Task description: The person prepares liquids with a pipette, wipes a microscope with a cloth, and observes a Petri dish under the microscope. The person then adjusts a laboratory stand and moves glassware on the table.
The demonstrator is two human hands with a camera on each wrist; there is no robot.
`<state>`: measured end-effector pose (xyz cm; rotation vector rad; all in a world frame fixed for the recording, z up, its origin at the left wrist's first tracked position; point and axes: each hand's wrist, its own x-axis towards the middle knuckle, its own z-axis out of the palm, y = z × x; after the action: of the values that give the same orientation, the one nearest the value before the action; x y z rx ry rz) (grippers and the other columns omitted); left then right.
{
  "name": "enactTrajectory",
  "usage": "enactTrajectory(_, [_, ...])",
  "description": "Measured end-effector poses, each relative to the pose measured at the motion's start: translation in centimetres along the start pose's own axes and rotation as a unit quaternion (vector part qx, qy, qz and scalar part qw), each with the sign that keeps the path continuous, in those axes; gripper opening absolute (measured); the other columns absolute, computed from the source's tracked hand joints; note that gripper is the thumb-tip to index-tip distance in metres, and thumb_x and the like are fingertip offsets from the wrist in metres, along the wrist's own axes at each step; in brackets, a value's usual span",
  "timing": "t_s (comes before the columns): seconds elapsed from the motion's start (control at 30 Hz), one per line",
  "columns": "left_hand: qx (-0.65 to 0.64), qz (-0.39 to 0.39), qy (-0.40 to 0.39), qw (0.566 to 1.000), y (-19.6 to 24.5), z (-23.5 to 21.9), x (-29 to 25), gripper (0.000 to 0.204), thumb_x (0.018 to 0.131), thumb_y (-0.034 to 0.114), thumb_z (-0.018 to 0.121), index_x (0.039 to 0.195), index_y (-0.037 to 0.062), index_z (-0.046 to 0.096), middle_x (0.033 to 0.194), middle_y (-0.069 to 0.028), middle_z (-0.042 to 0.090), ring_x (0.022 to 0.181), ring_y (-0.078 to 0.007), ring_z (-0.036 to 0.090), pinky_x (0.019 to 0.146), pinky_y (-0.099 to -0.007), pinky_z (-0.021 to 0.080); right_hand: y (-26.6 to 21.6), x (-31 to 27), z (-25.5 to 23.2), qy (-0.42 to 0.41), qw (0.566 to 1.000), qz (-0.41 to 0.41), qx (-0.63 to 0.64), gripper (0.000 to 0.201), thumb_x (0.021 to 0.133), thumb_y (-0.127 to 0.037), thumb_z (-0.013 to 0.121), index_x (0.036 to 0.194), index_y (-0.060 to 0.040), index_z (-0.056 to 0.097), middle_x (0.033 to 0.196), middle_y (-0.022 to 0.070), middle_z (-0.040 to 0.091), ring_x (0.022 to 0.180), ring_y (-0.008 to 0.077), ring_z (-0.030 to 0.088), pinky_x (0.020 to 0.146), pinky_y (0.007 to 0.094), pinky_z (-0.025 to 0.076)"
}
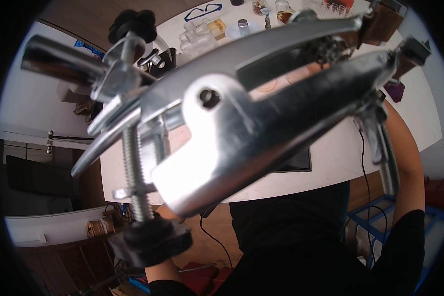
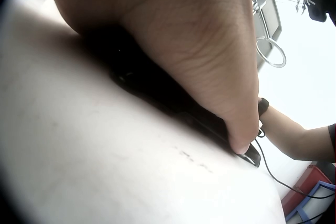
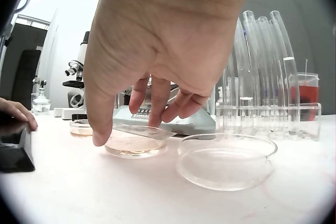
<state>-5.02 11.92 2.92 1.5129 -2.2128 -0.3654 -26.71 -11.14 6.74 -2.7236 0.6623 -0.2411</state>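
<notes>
In the right wrist view my right hand (image 3: 168, 40) reaches down over a shallow glass petri dish (image 3: 136, 148) with pale yellowish contents. The thumb is at its near left side and the fingers curl at its back edge, gripping it at the rim. A clear, wider glass dish (image 3: 227, 163) sits just right of it. My left hand (image 2: 184, 40) rests on a flat black device (image 2: 252, 155) on the white table, thumb along its edge. In the head view a large metal clamp (image 1: 261, 128) hides both hands.
Behind the dishes stand a rack (image 3: 268, 124) of tall glass tubes, a beaker of red liquid (image 3: 307, 95) and a microscope (image 3: 77, 77). Another small dish (image 3: 80, 129) lies to the left. Glassware (image 1: 197, 39) and blue-framed goggles (image 1: 202, 12) are at the table's far side.
</notes>
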Motion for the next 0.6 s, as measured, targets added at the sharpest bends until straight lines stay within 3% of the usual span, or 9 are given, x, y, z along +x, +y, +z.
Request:
enactTrajectory(0.07, [-0.002,0.002,0.001,1.000,0.0,0.0,0.0,0.113,0.054,0.044,0.086,0.142,-0.0016,0.033,0.138,-0.0226,0.033,0.128,-0.0431,0.031,0.108,-0.0514,0.030,-1.2,-1.0,-1.3,0.044,0.999,-0.009,-0.016,0.041,0.069,-0.014,0.078,0.098,-0.0047,0.051,0.097,0.0139,0.060,0.104,0.0320,0.052,0.087,0.0402,0.044])
enactTrajectory(0.17, [0.000,0.006,0.006,1.000,-0.1,0.1,-0.1,0.113,0.054,0.043,0.086,0.142,-0.0014,0.033,0.138,-0.0227,0.033,0.128,-0.0432,0.032,0.108,-0.0518,0.030,3.1,0.3,-1.1,0.113,0.992,-0.056,0.030,0.033,0.071,-0.011,0.076,0.094,-0.0036,0.052,0.097,0.0144,0.062,0.103,0.0322,0.056,0.088,0.0397,0.045])
enactTrajectory(0.4, [-0.005,0.016,0.012,1.000,-0.2,0.1,-0.1,0.113,0.053,0.042,0.087,0.143,0.0011,0.032,0.138,-0.0226,0.033,0.128,-0.0433,0.032,0.107,-0.0519,0.030,1.6,-0.3,-0.7,0.134,0.980,-0.106,0.098,0.026,0.071,-0.006,0.074,0.086,-0.0029,0.053,0.089,0.0130,0.062,0.098,0.0304,0.058,0.082,0.0379,0.048])
enactTrajectory(0.47, [-0.008,0.015,0.009,1.000,-0.2,0.1,0.0,0.113,0.053,0.042,0.087,0.143,0.0010,0.032,0.138,-0.0225,0.033,0.128,-0.0433,0.032,0.107,-0.0519,0.030,0.3,-0.3,-1.2,0.060,0.996,-0.058,0.031,0.027,0.069,-0.005,0.073,0.086,-0.0035,0.052,0.086,0.0115,0.060,0.090,0.0286,0.056,0.076,0.0382,0.046])
enactTrajectory(0.5, [-0.010,0.014,0.006,1.000,-0.2,0.1,0.0,0.113,0.053,0.042,0.087,0.143,0.0008,0.032,0.138,-0.0224,0.033,0.128,-0.0432,0.032,0.107,-0.0519,0.030,10.4,-6.4,1.7,0.060,0.996,-0.059,0.032,0.027,0.069,-0.005,0.073,0.086,-0.0035,0.052,0.086,0.0115,0.060,0.090,0.0286,0.056,0.076,0.0382,0.046])
enactTrajectory(0.53, [-0.010,0.014,0.006,1.000,-0.2,0.0,0.0,0.113,0.053,0.042,0.087,0.143,0.0008,0.032,0.138,-0.0224,0.033,0.128,-0.0432,0.032,0.107,-0.0519,0.030,16.4,-8.0,4.7,-0.003,0.990,-0.006,0.139,0.027,0.069,-0.004,0.073,0.086,-0.0038,0.052,0.086,0.0108,0.059,0.088,0.0282,0.055,0.074,0.0382,0.045])
enactTrajectory(0.57, [-0.008,0.013,0.007,1.000,-0.1,0.0,0.0,0.113,0.053,0.042,0.087,0.143,0.0008,0.032,0.138,-0.0224,0.033,0.128,-0.0431,0.032,0.107,-0.0519,0.030,14.8,6.7,5.8,-0.066,0.967,0.046,0.243,0.028,0.068,-0.004,0.073,0.086,-0.0041,0.052,0.085,0.0101,0.058,0.085,0.0278,0.054,0.072,0.0383,0.044])
enactTrajectory(0.6, [-0.007,0.013,0.008,1.000,-0.1,0.0,0.0,0.113,0.053,0.042,0.086,0.143,0.0007,0.032,0.138,-0.0224,0.033,0.127,-0.0430,0.032,0.107,-0.0519,0.030,16.4,-6.8,5.0,-0.066,0.967,0.046,0.243,0.028,0.068,-0.004,0.073,0.086,-0.0041,0.052,0.085,0.0101,0.058,0.085,0.0278,0.054,0.072,0.0383,0.044])
